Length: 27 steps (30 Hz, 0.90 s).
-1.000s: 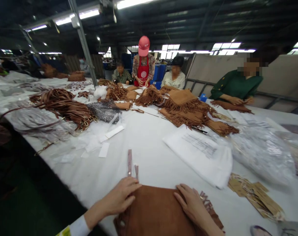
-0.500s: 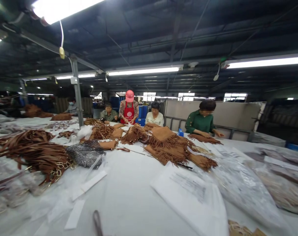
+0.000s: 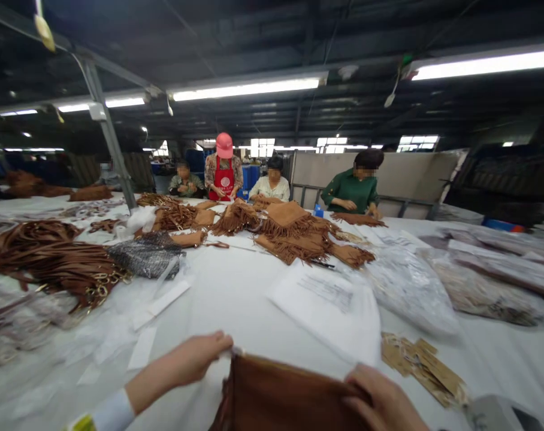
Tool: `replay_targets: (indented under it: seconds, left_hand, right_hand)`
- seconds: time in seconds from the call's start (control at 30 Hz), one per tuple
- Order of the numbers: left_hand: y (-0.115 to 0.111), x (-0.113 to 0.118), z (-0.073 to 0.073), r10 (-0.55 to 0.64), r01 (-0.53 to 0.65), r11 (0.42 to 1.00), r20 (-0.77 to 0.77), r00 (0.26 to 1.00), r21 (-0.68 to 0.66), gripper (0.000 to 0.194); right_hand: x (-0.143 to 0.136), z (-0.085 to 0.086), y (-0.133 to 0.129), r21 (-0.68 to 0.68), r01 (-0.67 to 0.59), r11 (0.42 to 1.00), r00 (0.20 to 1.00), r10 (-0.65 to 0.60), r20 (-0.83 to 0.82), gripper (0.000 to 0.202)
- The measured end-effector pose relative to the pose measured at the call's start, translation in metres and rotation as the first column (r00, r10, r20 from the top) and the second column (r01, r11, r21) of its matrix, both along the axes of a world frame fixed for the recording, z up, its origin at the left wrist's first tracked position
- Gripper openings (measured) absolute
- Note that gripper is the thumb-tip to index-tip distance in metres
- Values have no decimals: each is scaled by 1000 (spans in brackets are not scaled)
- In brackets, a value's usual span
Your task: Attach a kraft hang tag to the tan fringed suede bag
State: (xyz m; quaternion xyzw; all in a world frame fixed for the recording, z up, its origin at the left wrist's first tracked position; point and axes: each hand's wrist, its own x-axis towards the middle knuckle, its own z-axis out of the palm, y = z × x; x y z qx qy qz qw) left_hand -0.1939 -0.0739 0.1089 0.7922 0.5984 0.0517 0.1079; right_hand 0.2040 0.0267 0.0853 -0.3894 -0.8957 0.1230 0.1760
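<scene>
Two hands show at the near edge, the left hand and the right hand, both on one brown suede piece. Across the table four people work: one in a red apron, one in green, two seated between and beside them. One white printed bag lies mid-table, and one heap of brown straps lies at left.

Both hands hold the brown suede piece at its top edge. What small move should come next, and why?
Probably lower the brown suede piece flat onto the white table. The left hand and right hand each pinch an upper corner, the edge is raised, and bare table lies just beyond it.
</scene>
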Motion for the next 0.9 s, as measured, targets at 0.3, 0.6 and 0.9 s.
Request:
replay_targets:
  seconds: [0.3, 0.6, 0.9]
  left_hand:
    - [-46, 24, -20, -103, 102, 995, -178, 979, -14, 39]
    - [-124, 35, -132, 77, -81, 981, -31, 997, -174, 37]
    - [-146, 48, -151, 368, -333, 929, 328, 870, -159, 38]
  right_hand:
    - [22, -39, -55, 318, -56, 946, 995, 79, -59, 17]
    - [49, -155, -113, -31, -57, 998, 998, 57, 23, 32]
    - [38, -125, -150, -155, 51, 987, 999, -50, 10, 37]
